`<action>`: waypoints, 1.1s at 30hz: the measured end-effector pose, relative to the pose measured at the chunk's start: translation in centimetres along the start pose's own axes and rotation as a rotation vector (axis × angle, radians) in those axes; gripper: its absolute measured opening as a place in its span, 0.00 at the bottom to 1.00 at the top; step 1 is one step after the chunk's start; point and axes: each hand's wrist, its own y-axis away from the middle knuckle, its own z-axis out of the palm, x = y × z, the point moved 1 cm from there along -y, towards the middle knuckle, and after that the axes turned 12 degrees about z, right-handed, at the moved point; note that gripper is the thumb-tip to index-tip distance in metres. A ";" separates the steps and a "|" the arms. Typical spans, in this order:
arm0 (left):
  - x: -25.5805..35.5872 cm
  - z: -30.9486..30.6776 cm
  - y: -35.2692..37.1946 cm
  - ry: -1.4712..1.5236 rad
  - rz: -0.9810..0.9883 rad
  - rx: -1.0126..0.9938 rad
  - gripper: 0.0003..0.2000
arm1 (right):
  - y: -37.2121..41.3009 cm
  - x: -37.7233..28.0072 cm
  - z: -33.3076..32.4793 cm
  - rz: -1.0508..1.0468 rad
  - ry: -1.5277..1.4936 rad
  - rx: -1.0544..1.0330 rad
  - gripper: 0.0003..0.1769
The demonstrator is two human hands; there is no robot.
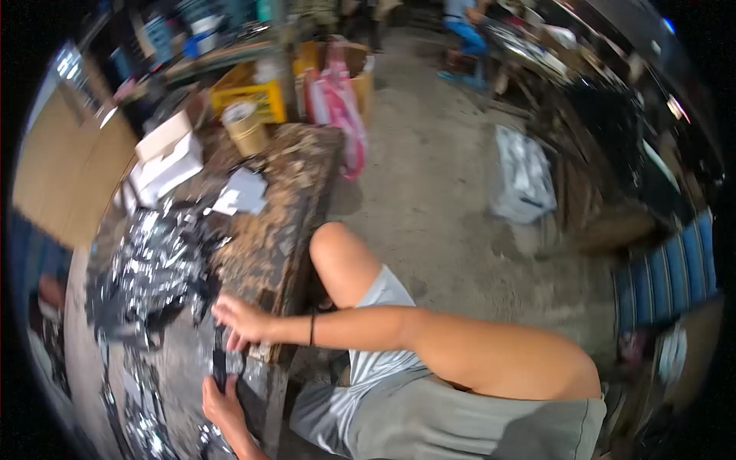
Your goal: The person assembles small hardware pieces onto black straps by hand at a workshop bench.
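My left hand (223, 408) is at the bottom left over the worktable, its thumb and fingers closed round the near end of a narrow black strip (220, 366). My right hand (244, 322) reaches across from the right, a dark band on its wrist. Its fingertips are bent at the strip's far end; blur hides the exact grip. Just beyond, a large heap of shiny black plastic pieces (157, 264) lies on the table. More glossy dark strips (146, 414) lie left of my left hand.
The worn wooden table (295, 165) carries grey-white cards (244, 192), an open white box (170, 157) and a tape roll (244, 126). Beyond stand a yellow crate (264, 100) and a pink-white bag (337, 96). A wrapped bundle (523, 176) sits on the floor; a person (464, 34) sits far back.
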 end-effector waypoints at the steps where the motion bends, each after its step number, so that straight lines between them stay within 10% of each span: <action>1: -0.1 -0.2 0.2 -0.035 0.004 0.007 0.17 | 0.5 0.6 1.0 0.004 -0.120 0.008 0.24; 9: -0.9 -0.7 0.3 0.078 -0.063 -0.112 0.18 | 0.9 2.6 1.9 -0.018 -0.404 -0.220 0.15; 17: 0.1 -2.0 -0.2 0.001 -0.023 -0.233 0.17 | 2.1 1.4 2.4 -0.246 0.115 0.009 0.11; 25: 2.3 -0.1 -2.9 0.481 -0.091 0.076 0.18 | 1.8 1.8 2.0 -0.499 0.328 0.052 0.12; 33: 3.0 1.0 -3.1 0.228 -0.022 0.098 0.16 | 1.3 2.2 -0.2 -0.080 -0.099 -0.104 0.09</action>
